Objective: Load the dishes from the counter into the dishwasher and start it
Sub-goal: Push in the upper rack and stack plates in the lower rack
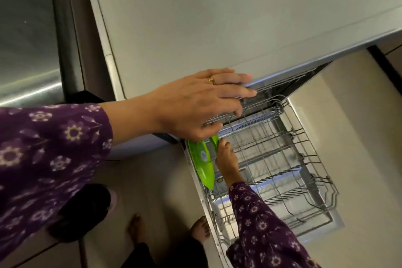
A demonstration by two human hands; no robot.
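The dishwasher stands open below the grey counter (195, 17), with its wire lower rack (304, 159) pulled out. A bright green plate (202, 163) stands on edge at the rack's left side. Just behind it, a second green plate (214, 141) is partly hidden. My right hand (227, 161) reaches down into the rack and its fingertips grip this second plate's edge. My left hand (195, 102) lies over the front rim of the upper rack (256, 102), fingers stretched on top and thumb underneath.
A stainless steel sink (28, 50) lies at the left of the counter. The lower rack's tines to the right of the plates hold nothing. My bare feet (200, 228) stand on the pale floor beside the open door.
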